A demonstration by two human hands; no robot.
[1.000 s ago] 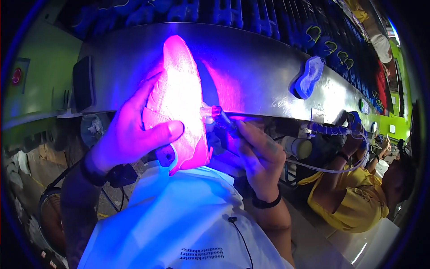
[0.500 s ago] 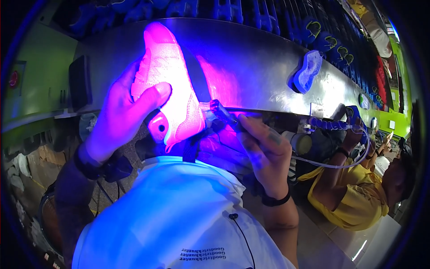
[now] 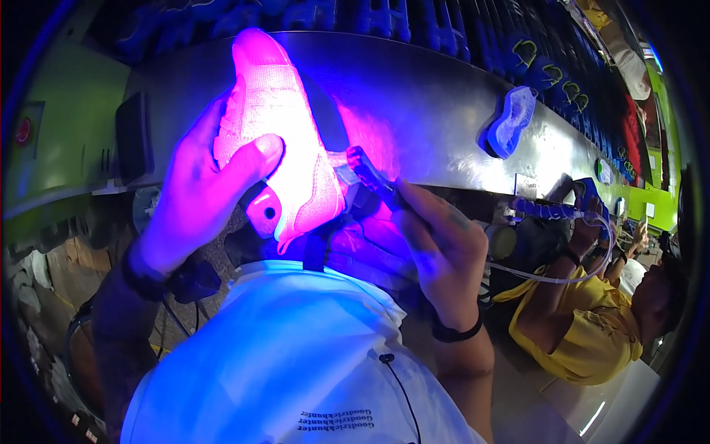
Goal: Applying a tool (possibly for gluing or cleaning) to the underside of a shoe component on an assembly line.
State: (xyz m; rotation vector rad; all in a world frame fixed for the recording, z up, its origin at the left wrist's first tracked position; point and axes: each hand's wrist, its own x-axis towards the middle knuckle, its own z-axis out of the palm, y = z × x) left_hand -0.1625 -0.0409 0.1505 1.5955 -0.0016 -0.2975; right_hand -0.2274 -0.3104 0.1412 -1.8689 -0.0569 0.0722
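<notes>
Shoe point(image 3: 277, 111): cloth upper, rough weave. Brush handle point(image 3: 371, 172): smooth, shiny. Bench point(image 3: 436, 122): smooth metal, glossy. Wearer's shirt point(image 3: 274, 340): matt cloth.

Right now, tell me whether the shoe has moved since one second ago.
Yes. Judged against the metal table, the shoe has shifted left and away from the person; its toe now reaches the table's far edge in this view.
</notes>
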